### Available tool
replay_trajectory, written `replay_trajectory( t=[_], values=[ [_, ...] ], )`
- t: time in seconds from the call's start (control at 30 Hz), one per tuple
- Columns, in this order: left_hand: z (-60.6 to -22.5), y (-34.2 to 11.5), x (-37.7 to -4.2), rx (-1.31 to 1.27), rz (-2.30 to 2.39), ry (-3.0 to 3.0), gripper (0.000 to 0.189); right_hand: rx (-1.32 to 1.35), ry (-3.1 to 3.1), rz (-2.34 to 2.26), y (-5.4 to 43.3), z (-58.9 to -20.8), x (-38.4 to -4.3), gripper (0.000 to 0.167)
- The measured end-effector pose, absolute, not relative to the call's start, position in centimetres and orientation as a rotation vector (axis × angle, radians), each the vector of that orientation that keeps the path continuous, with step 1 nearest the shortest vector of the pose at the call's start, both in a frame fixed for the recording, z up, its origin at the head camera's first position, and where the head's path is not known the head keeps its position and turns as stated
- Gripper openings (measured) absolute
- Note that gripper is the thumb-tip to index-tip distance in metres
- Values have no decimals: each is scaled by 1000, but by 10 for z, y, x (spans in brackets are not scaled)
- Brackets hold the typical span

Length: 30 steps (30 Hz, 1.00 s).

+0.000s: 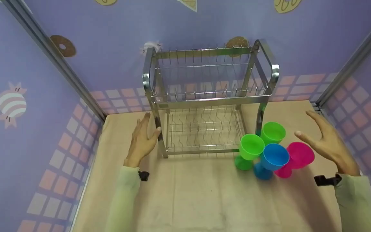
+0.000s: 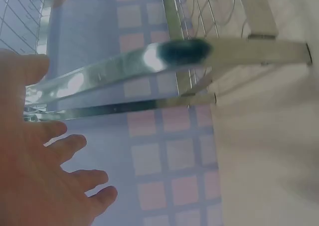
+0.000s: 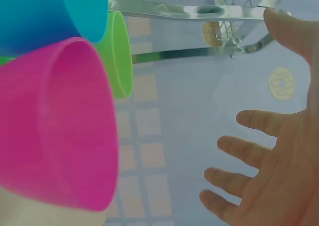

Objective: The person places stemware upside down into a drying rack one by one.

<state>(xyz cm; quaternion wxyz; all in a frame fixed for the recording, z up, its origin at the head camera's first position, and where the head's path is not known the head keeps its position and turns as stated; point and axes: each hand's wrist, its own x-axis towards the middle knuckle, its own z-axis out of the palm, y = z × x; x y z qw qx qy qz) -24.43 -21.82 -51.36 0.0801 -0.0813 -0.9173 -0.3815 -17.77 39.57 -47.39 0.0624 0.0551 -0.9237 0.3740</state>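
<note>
A two-tier metal dish rack [image 1: 204, 102] stands at the back of the table. My left hand [image 1: 142, 140] is beside the rack's left front leg, fingers spread and holding nothing; whether the thumb touches the leg I cannot tell. Four-sided grouping aside, several plastic goblets stand upright by the rack's right front leg: a green goblet [image 1: 250, 149], another green goblet [image 1: 273, 132] behind it, a blue goblet [image 1: 271, 161] and a pink goblet [image 1: 298, 156]. To the right of the pink goblet my right hand [image 1: 328, 143] hovers with fingers extended, apart from it and holding nothing.
A beige cloth [image 1: 198, 193] covers the table. Purple patterned panels [image 1: 114, 61] enclose the back and both sides, joined by metal corner posts [image 1: 53, 61]. Wire dividers line the rack's upper tier, and wavy wires form its lower shelf.
</note>
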Motion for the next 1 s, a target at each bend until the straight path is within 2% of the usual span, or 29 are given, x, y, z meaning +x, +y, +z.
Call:
replay_trajectory(
  t=[0.27, 0.53, 0.8, 1.0],
  values=[
    [-531, -205, -241, -284, -1364, -2545, 71, 200, -2632, 1256, 406, -509, -149, 91],
    [-537, -193, -250, -240, -1479, -2432, 61, 189, -2516, 1377, 419, -539, -132, 105],
    [-539, -186, -253, -165, -1360, -2425, 54, 162, -2495, 1466, 414, -563, -122, 112],
    [-540, -179, -254, -145, -1291, -2425, 52, 125, -2473, 1561, 414, -578, -116, 111]
  ],
)
